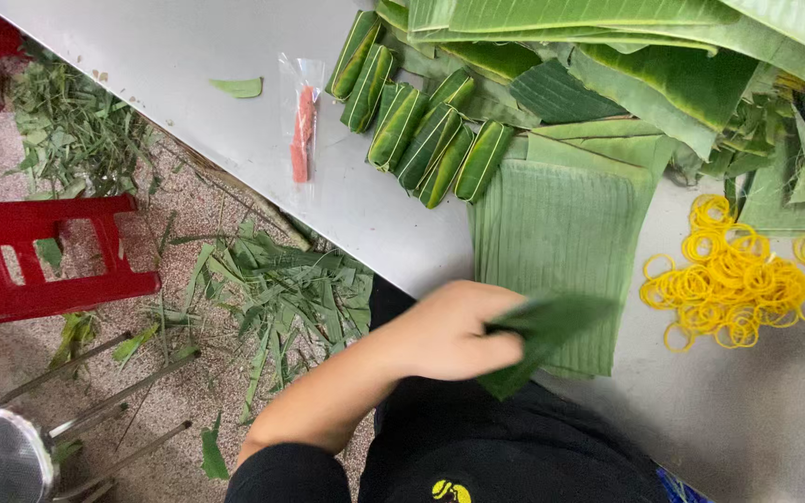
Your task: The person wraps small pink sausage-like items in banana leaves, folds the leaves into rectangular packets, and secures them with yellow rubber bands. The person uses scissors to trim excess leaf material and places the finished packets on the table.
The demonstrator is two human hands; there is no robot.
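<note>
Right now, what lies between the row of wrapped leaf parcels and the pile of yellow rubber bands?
In the head view, the stack of flat cut leaves lies between the wrapped leaf parcels and the yellow rubber bands.

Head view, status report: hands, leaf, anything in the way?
Left hand closed on folded leaf piece, blurred. Right hand out of view. Cut leaf stack just beyond; yellow rubber bands alongside. Nothing blocking.

Red stool [44, 261] (floor) — yellow bands [733, 275]

The folded banana leaf piece [538, 335] is dark green and blurred, pinched at one end, its free end pointing up to the right. It hangs over the near edge of the stack of cut leaf sheets [561, 233], pale green and ribbed, lying flat on the grey table.
</note>
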